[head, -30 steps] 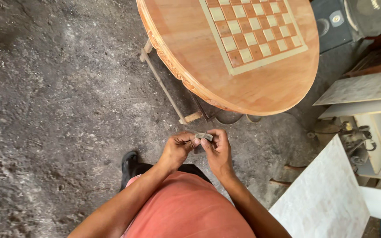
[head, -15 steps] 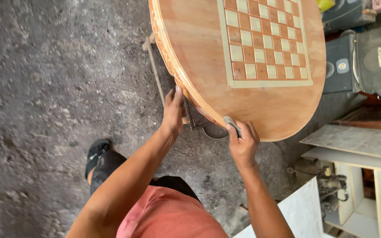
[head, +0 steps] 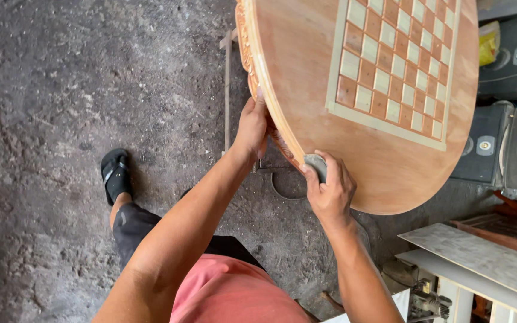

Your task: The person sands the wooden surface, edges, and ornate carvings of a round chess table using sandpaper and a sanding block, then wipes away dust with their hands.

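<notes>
Gripping a small grey sanding pad (head: 316,166), the right hand (head: 330,190) presses it on the round wooden table (head: 306,72) at its near rim; the left hand (head: 251,128) clasps the carved edge. Both hands have shifted little since half a second ago. Rough grey concrete floor (head: 61,119) lies below; black speaker boxes (head: 510,149) and a yellow package (head: 489,42) stand at right.

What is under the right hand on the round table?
A small grey pad shows under the right hand, pressed on the table edge. The fingers cover most of it, so its full shape cannot be seen.
</notes>
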